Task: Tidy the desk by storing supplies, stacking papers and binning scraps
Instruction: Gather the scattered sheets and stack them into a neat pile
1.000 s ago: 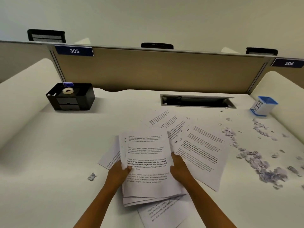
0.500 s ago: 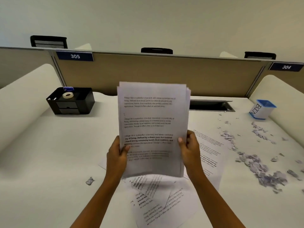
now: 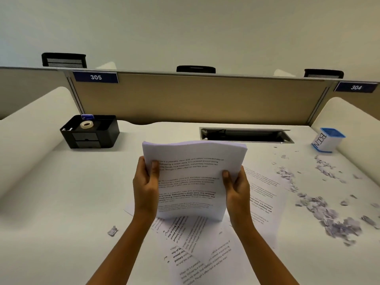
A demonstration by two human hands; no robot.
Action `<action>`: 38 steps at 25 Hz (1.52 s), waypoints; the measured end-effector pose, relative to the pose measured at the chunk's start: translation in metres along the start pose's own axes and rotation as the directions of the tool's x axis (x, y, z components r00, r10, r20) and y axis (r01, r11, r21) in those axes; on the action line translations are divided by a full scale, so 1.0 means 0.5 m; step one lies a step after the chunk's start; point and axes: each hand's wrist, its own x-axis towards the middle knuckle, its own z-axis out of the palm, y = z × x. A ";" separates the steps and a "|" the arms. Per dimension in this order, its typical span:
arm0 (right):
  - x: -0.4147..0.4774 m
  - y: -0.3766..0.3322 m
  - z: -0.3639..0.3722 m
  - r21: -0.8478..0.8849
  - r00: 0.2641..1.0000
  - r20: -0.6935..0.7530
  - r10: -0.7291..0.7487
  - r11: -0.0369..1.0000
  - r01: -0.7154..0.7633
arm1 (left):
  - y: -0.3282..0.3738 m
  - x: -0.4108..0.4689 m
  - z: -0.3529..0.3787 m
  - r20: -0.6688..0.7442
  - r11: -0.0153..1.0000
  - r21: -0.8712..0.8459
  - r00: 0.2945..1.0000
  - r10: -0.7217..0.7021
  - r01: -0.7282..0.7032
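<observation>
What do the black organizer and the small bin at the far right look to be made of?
The black organizer looks like moulded plastic, satin finish: smooth walls, rounded corners, soft sheen. The bin has a blue rim that looks like plastic; its white wall with lettering may be paper or card, which I cannot settle.

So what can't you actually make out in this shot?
Head view only:
- Inside the bin: hidden by its own wall.
- Organizer drawers: closed, contents unseen.
- Loose sheets: partly covered by the held stack, cut off at the bottom edge.
- Printed text: too blurred to read fully.
</observation>
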 end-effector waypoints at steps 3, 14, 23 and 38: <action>0.002 -0.018 -0.001 0.037 0.999 -0.013 -0.052 0.998 0.052 | 0.005 -0.006 0.001 -0.063 0.999 -0.003 0.997 0.046 -0.046; -0.072 0.106 -0.029 -0.187 0.999 -0.030 -0.016 0.982 0.010 | -0.111 -0.091 -0.038 0.044 0.967 0.204 0.985 -0.168 0.156; -0.032 0.072 -0.025 -0.304 0.990 -0.009 -0.143 0.943 0.134 | -0.050 -0.040 -0.100 0.061 0.889 0.457 0.997 -0.043 0.010; 0.042 0.211 -0.015 -0.860 0.885 0.312 0.345 0.499 0.108 | -0.098 -0.030 -0.272 -0.289 0.766 0.233 0.795 -0.534 0.599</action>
